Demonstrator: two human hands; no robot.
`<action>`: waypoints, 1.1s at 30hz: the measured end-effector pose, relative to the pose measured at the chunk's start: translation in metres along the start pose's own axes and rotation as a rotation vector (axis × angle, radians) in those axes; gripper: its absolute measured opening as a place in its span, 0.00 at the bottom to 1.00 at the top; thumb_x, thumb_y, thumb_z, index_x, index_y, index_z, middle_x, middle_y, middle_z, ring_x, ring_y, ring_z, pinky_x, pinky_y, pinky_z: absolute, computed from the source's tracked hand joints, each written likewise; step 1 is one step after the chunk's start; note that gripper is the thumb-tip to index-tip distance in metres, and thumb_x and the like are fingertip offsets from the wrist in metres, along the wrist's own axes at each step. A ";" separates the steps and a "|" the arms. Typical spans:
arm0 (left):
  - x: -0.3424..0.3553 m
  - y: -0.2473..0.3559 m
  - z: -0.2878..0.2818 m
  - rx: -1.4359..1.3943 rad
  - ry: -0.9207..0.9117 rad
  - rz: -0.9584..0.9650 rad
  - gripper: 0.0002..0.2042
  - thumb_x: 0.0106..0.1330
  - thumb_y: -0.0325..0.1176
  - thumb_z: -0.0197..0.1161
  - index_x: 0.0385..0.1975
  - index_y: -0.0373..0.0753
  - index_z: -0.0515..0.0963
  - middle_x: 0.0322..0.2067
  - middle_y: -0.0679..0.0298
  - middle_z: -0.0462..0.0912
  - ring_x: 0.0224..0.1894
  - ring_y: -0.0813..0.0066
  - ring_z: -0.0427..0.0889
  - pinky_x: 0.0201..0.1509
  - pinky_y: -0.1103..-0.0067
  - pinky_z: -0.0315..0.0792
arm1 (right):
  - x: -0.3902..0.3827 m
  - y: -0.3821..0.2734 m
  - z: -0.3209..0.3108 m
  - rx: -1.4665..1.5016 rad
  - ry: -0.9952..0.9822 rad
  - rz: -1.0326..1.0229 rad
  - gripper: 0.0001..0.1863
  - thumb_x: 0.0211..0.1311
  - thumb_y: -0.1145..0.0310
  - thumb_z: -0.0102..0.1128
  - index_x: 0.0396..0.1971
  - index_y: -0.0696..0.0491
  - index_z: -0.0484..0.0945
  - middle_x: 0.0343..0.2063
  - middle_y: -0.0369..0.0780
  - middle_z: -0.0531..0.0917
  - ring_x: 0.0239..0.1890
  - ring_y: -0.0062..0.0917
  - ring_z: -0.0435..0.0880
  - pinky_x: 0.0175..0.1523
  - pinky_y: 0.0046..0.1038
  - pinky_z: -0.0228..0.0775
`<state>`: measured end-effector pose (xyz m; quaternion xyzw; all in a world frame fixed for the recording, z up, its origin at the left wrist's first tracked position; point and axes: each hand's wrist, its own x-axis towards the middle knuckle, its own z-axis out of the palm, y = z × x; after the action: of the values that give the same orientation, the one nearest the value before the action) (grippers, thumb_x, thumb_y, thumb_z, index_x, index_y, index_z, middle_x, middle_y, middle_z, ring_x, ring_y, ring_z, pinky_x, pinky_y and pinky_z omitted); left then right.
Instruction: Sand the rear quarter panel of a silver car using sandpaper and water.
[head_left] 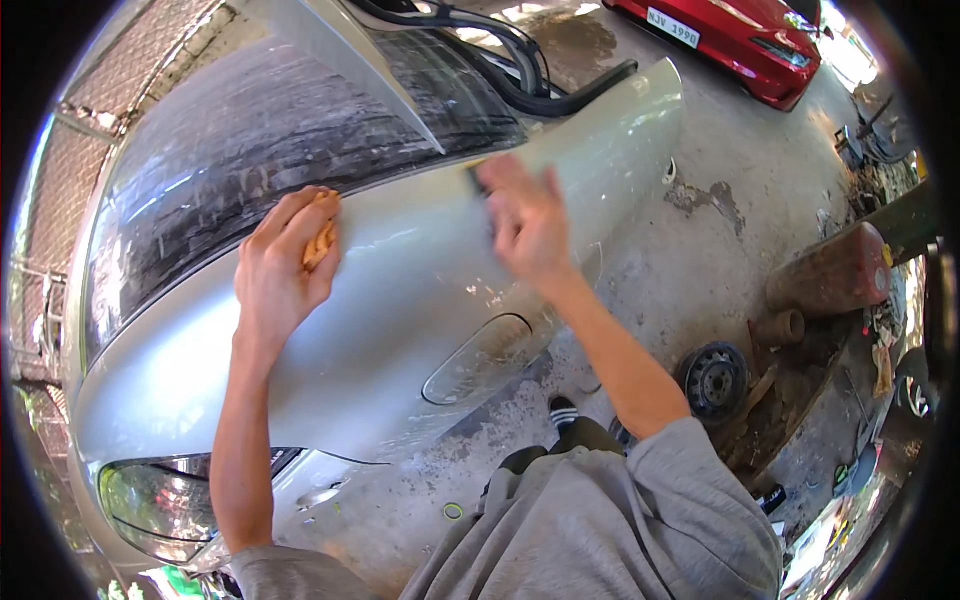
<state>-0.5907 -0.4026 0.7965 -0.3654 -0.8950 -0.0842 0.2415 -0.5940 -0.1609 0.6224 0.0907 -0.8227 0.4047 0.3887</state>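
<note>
A pale pointed panel (368,72) juts over dark glass (215,165) toward the right hand (530,222); a red car (725,45) and a dark wheel (713,383) rest on the floor (650,300). Beneath the right hand and left hand (272,255), a silver car body (390,290) runs lower left to upper right — glossy, scuffed above its fuel flap (478,358). Left fingers clasp a tan wad (320,240); right ones, blurred, grip a dark block (478,180).
</note>
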 end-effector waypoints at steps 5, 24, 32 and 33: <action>0.042 0.017 0.030 -0.289 0.014 0.075 0.10 0.48 0.21 0.62 0.33 0.34 0.81 0.37 0.56 0.83 0.37 0.57 0.84 0.43 0.70 0.78 | -0.028 -0.082 0.031 0.151 0.088 -0.078 0.19 0.66 0.65 0.53 0.55 0.53 0.77 0.55 0.43 0.81 0.63 0.37 0.75 0.67 0.54 0.53; -0.017 -0.015 -0.027 0.077 -0.061 0.042 0.13 0.57 0.31 0.66 0.42 0.35 0.78 0.46 0.54 0.81 0.44 0.52 0.83 0.48 0.67 0.77 | -0.034 -0.053 0.041 -0.058 0.222 0.328 0.27 0.73 0.59 0.43 0.65 0.58 0.68 0.67 0.47 0.68 0.71 0.44 0.60 0.73 0.52 0.39; -0.015 -0.018 -0.020 0.069 -0.044 0.033 0.11 0.60 0.32 0.64 0.42 0.38 0.78 0.42 0.58 0.82 0.40 0.52 0.83 0.44 0.67 0.77 | -0.055 -0.063 0.059 -0.237 0.182 0.537 0.39 0.73 0.50 0.38 0.72 0.64 0.46 0.71 0.59 0.50 0.74 0.57 0.45 0.72 0.60 0.33; -0.009 -0.013 -0.016 0.070 -0.049 0.043 0.11 0.60 0.33 0.64 0.42 0.38 0.78 0.42 0.57 0.82 0.39 0.52 0.83 0.44 0.67 0.77 | -0.060 -0.071 0.058 -0.245 0.186 0.548 0.39 0.73 0.50 0.38 0.72 0.64 0.46 0.71 0.59 0.50 0.74 0.57 0.45 0.72 0.60 0.33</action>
<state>-0.5882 -0.4228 0.8060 -0.3777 -0.8951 -0.0387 0.2337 -0.5529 -0.2604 0.6007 -0.2196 -0.8201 0.3987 0.3468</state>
